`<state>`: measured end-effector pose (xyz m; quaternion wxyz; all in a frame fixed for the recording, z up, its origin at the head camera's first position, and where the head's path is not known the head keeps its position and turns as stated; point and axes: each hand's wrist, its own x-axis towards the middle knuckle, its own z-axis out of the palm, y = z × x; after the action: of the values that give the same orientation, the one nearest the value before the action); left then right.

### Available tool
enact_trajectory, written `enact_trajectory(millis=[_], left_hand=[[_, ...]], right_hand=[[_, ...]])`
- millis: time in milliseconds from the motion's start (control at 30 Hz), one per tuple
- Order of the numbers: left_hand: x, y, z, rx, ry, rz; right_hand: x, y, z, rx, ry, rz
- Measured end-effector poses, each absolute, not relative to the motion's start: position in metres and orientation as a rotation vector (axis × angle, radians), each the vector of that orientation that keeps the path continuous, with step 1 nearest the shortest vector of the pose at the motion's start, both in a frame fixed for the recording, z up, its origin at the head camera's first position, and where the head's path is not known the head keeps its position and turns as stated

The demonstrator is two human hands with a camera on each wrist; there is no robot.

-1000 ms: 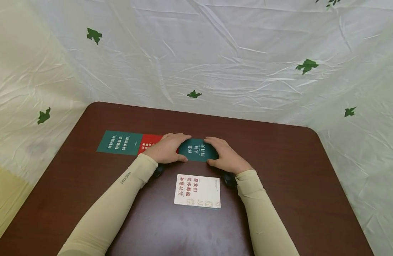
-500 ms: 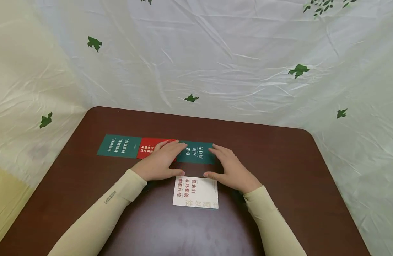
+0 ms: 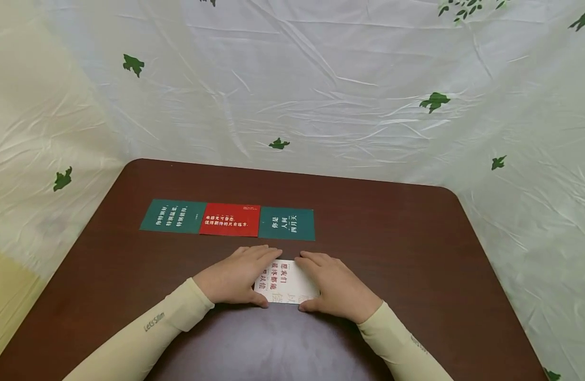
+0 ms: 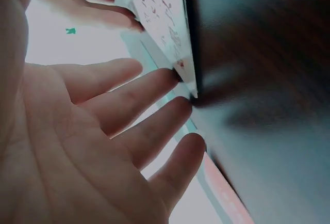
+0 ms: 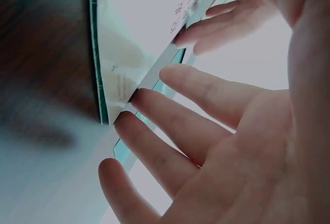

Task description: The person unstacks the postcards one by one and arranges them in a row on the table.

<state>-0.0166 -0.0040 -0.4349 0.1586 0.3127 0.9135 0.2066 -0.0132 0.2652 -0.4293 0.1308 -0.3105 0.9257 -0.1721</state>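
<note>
A white card with red characters lies on the table in front of the person, on top of a thin dark green layer that shows along its edge in the right wrist view. My left hand is at the card's left end, thumb at the near edge and fingertips by the far edge. Mirroring it, my right hand spans the right end. Fingers of both hands are nearly straight, with fingertips right at the card's edge in the wrist views.
Farther back, a teal card, a red card and another teal card lie side by side in a row. The dark brown table has rounded far corners. White cloth with green bird shapes hangs behind it.
Both hands have left the right-hand teal card in the row and come back toward the person to the white card. The row stays in place.
</note>
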Motion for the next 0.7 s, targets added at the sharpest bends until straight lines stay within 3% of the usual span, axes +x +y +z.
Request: enact_trajectory(millis=[700], left_hand=[[-0.0195, -0.0024, -0.4308, 0.909, 2.646, 0.568]], right_hand=[[-0.0176, 0.2607, -0.4282, -1.018, 2.750, -0.429]])
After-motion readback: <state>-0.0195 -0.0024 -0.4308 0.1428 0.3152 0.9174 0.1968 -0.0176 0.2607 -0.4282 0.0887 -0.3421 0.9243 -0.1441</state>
